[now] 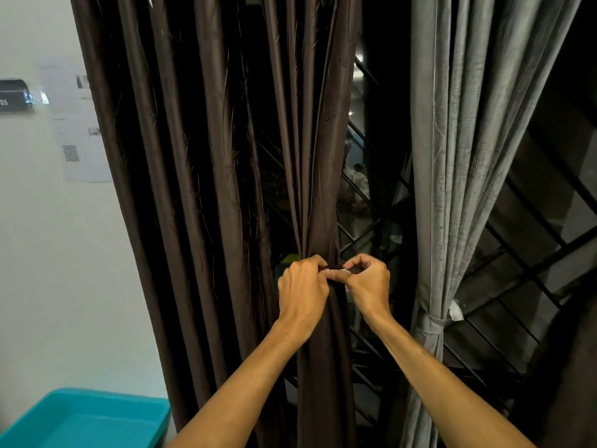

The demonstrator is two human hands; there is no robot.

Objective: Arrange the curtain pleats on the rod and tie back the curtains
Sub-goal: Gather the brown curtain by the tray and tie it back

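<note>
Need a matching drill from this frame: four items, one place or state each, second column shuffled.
Items
1 brown curtain
2 grey curtain
3 teal tub
4 paper sheets

Place or state
A tied back with a grey band
B bottom left corner of the view
C on the white wall, at left
D bunched, with a dark tie pinched on it by the left hand and right hand

Pairs: 1-D, 2-A, 3-B, 4-C
</note>
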